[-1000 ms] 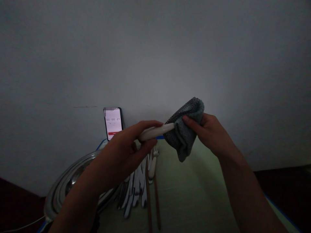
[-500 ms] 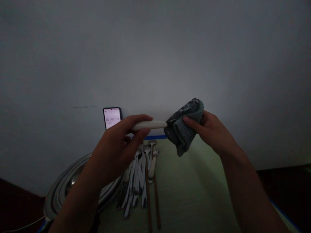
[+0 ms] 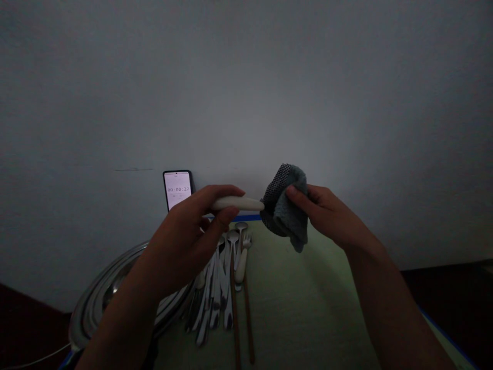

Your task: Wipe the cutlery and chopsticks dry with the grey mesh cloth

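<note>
My left hand [image 3: 188, 236] grips the white handle of a utensil [image 3: 239, 203], held level above the table. Its working end is hidden inside a grey-green cloth [image 3: 287, 211] with a checked edge. My right hand [image 3: 327, 216] is closed around that cloth, pinching it over the utensil's end. Both hands hover over a row of cutlery [image 3: 223, 277] lying on the pale green table cover [image 3: 308, 308].
A round metal tray [image 3: 100, 298] sits at the left under my left forearm. Two brown chopsticks [image 3: 248, 324] lie beside the cutlery. A phone [image 3: 177, 189] showing a timer leans against the wall [image 3: 246, 92] behind. The room is dim.
The cloth has slid left along the utensil toward my left hand and bunched up smaller. My left hand dropped slightly. The phone timer went from 21 to 22.
</note>
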The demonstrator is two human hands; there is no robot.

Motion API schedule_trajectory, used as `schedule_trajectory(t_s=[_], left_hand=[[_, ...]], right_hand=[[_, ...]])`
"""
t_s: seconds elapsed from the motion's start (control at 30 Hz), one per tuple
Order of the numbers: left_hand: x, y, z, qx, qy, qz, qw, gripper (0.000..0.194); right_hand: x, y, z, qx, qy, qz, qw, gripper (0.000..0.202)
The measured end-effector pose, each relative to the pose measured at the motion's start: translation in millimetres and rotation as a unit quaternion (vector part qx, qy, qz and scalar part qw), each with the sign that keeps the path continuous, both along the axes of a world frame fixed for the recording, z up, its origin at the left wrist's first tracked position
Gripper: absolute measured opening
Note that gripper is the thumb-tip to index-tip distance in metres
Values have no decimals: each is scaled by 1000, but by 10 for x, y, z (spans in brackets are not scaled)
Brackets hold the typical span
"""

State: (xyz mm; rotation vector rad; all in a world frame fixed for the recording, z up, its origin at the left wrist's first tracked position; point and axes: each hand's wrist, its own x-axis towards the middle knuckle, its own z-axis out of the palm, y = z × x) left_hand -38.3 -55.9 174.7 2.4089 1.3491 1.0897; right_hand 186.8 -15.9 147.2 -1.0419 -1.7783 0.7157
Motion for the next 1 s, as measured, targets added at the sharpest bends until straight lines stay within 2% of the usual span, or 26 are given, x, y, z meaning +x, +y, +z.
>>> schedule_trajectory(t_s=[0.27, 0.37, 0.53, 0.63, 0.7, 0.87, 1.0], left_hand=[[7, -25, 5, -3, -23, 1, 1000, 20], [6, -29, 11, -6, -28, -4, 1000, 19], [-6, -16, 1, -4, 8, -11, 1000, 21], [-14, -8, -8, 4, 19, -25, 999, 21], [-15, -5, -11, 6, 16, -35, 999, 19], [-5, -6, -7, -10, 3, -63, 998, 17], [-23, 9, -5, -39, 12, -56, 998, 17]], right_hand=[[-1, 8, -31, -2, 26, -65, 998, 47], [17, 5, -18, 6, 34, -61, 998, 47], [-47, -88, 52, -25, -83, 41, 995, 43], [-113, -133, 75, -35, -188, 118, 974, 38], [-134, -135, 74, -22, -233, 147, 961, 32], [-105, -102, 66, -26, -243, 157, 957, 30], [-93, -101, 79, -33, -223, 176, 958, 30]])
